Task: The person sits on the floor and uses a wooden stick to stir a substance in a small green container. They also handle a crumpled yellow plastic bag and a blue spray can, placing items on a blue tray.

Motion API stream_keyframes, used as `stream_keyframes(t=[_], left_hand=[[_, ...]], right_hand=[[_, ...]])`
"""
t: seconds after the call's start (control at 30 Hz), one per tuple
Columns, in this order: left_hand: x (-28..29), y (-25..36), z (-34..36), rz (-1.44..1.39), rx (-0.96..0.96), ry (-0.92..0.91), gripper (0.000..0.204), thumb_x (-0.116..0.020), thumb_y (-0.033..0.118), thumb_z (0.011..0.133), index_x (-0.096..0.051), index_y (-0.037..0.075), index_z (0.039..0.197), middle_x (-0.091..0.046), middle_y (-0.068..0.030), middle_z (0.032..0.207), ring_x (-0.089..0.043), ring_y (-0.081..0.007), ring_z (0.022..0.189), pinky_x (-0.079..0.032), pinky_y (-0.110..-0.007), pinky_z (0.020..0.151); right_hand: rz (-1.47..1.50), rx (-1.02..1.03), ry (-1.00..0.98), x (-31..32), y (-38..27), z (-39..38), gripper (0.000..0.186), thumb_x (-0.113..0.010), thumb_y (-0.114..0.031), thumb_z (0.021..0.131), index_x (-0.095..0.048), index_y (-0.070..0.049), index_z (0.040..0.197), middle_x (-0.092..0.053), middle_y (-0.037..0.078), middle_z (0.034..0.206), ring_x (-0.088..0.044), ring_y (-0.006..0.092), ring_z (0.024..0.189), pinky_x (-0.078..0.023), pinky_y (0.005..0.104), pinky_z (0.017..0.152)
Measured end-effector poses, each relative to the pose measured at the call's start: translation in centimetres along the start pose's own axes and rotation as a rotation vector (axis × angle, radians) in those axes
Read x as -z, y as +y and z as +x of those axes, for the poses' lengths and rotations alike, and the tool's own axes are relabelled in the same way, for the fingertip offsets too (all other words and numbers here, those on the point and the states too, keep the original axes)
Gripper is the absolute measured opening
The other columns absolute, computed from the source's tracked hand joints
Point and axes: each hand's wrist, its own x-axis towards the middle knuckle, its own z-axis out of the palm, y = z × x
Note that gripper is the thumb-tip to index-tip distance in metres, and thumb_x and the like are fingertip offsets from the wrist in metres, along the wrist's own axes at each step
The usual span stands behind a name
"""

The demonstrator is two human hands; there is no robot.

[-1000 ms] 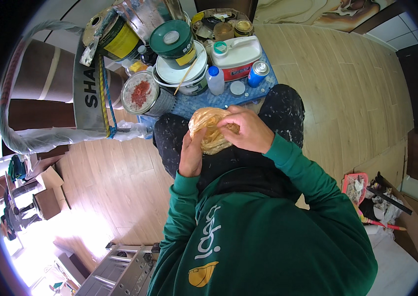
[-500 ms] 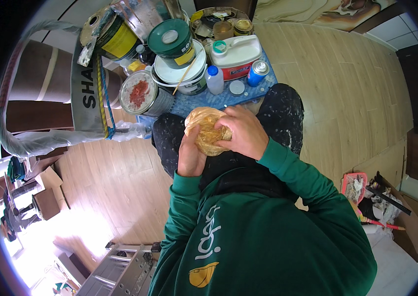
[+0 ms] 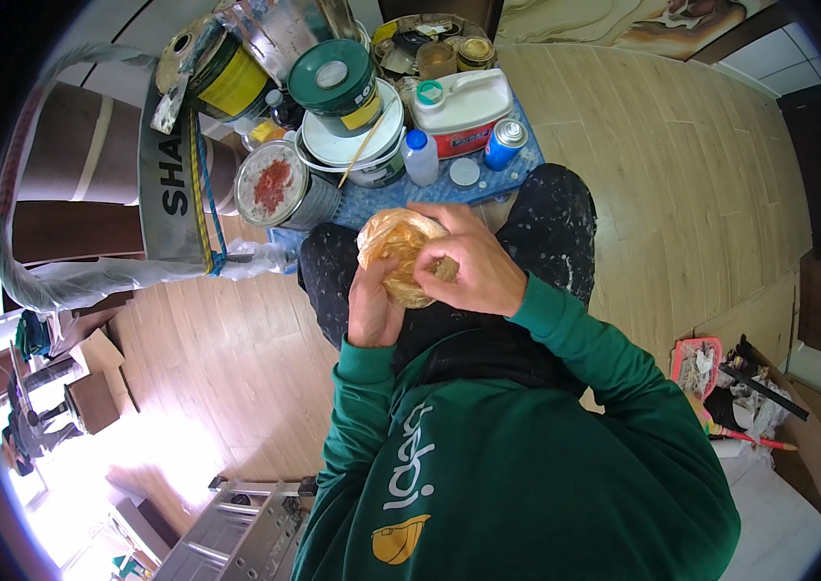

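Note:
A crumpled, yellowish translucent plastic bag (image 3: 399,237) is held over my lap, its top spread apart. Something tan and rough-looking (image 3: 446,269) shows at its right side, by my right fingers; I cannot make out what it is. My left hand (image 3: 373,302) grips the bag from the left, thumb over its edge. From the right, my right hand (image 3: 473,261) closes on the bag's rim with bent fingers, the fingertips partly hidden in the plastic.
Beyond my knees, a blue board (image 3: 517,179) carries a green-lidded can (image 3: 333,73), a white bucket (image 3: 376,172), a small blue-capped bottle (image 3: 421,160), a white jug (image 3: 464,102) and a blue spray can (image 3: 505,143). A stepladder (image 3: 236,533) stands lower left.
My right hand has shifted slightly, its fingers curling in more at the bag's right side. The bag's top looks wider, and the tan material has moved a little. My left hand stays around the bag.

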Motion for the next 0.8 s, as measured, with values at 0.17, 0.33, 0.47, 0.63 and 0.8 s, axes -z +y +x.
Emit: stream_keyframes(t=[0.17, 0.33, 0.47, 0.63, 0.8], left_hand=[[-0.2, 0.0, -0.2, 0.033, -0.032, -0.028, 0.049, -0.047, 0.006, 0.098, -0.048, -0.003, 0.147, -0.061, -0.0158, 0.141, -0.061, -0.0285, 0.129, -0.049, -0.044, 0.113], [-0.4, 0.3, -0.3, 0.030, -0.056, 0.012, 0.049, -0.048, 0.007, 0.100, -0.048, -0.001, 0.148, -0.061, -0.0159, 0.141, -0.061, -0.0288, 0.130, -0.048, -0.044, 0.113], [-0.7, 0.4, -0.3, 0.033, -0.057, -0.008, 0.048, -0.050, 0.004, 0.101, -0.048, -0.001, 0.148, -0.061, -0.0151, 0.140, -0.060, -0.0280, 0.131, -0.048, -0.043, 0.113], [-1.2, 0.2, -0.5, 0.105, -0.084, -0.060, 0.053, -0.051, -0.006, 0.097, -0.047, -0.001, 0.149, -0.059, -0.0145, 0.142, -0.059, -0.0278, 0.132, -0.048, -0.042, 0.114], [-1.1, 0.3, -0.9, 0.098, -0.092, -0.104, 0.059, -0.050, -0.011, 0.092, -0.045, -0.002, 0.150, -0.058, -0.0146, 0.144, -0.059, -0.0279, 0.133, -0.047, -0.043, 0.114]], right_hand=[[-0.021, -0.070, 0.094, -0.8, 0.4, 0.5, 0.014, -0.083, -0.018, 0.081, -0.077, -0.006, 0.086, -0.054, 0.018, 0.153, -0.050, 0.0404, 0.137, -0.038, 0.0484, 0.117], [-0.086, 0.016, -0.035, -0.2, 0.1, -0.1, 0.016, -0.085, -0.016, 0.081, -0.076, -0.006, 0.088, -0.053, 0.018, 0.154, -0.049, 0.0420, 0.137, -0.038, 0.0492, 0.116], [-0.007, 0.004, 0.051, -0.4, -0.2, 0.1, 0.014, -0.084, -0.014, 0.081, -0.075, -0.006, 0.088, -0.056, 0.018, 0.149, -0.052, 0.0408, 0.134, -0.040, 0.0480, 0.113], [0.008, -0.110, 0.119, -0.8, 0.3, 0.5, 0.016, -0.079, -0.008, 0.085, -0.071, -0.005, 0.098, -0.062, 0.016, 0.117, -0.060, 0.0378, 0.113, -0.048, 0.0449, 0.097], [0.040, -0.165, 0.063, -0.5, 0.6, 0.5, 0.018, -0.076, -0.004, 0.085, -0.066, -0.004, 0.100, -0.058, 0.014, 0.093, -0.062, 0.0363, 0.092, -0.050, 0.0447, 0.082]])
